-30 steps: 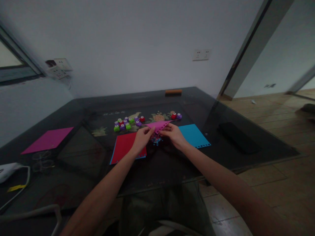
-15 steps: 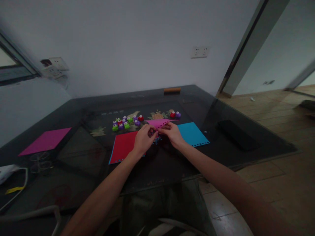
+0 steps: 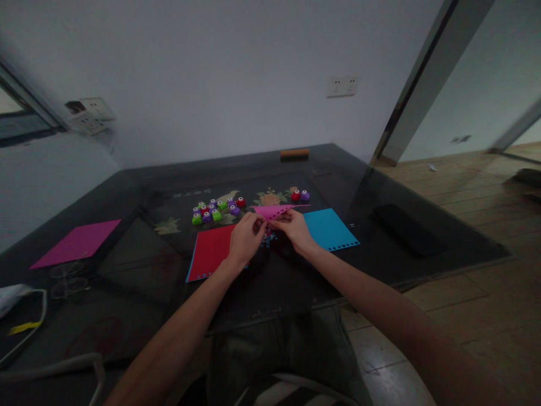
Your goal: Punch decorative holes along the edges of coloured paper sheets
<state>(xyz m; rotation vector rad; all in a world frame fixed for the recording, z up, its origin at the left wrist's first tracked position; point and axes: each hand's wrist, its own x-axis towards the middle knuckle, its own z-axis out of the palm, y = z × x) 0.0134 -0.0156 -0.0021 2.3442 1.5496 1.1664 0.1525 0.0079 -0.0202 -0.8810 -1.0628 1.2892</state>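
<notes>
A pink sheet of paper [image 3: 270, 211] with a row of punched holes along its near edge is raised above the table between my two hands. My left hand [image 3: 246, 237] is closed at the sheet's left corner in a pinch; whether something small is also inside those fingers is hidden. From the right, my right hand [image 3: 295, 228] pinches the sheet's holed edge between thumb and fingers. Tiny blue and pink paper bits [image 3: 269, 239] lie on the table below. Left of my hands, a red sheet [image 3: 211, 248] rests over a blue one; a blue sheet [image 3: 329, 228] with holes lies right.
Several small green, purple and red craft punches [image 3: 217, 215] stand behind the red sheet, and two more [image 3: 300, 195] stand farther right. A magenta sheet [image 3: 78, 242] and glasses [image 3: 70, 281] lie left. A black slab [image 3: 408, 230] is at right, an orange-brown cylinder [image 3: 295, 153] behind.
My fingers have shifted slightly at the pink sheet's edge, and the left hand has edged a little left. The whole view has moved slightly; the things on the table stay in place.
</notes>
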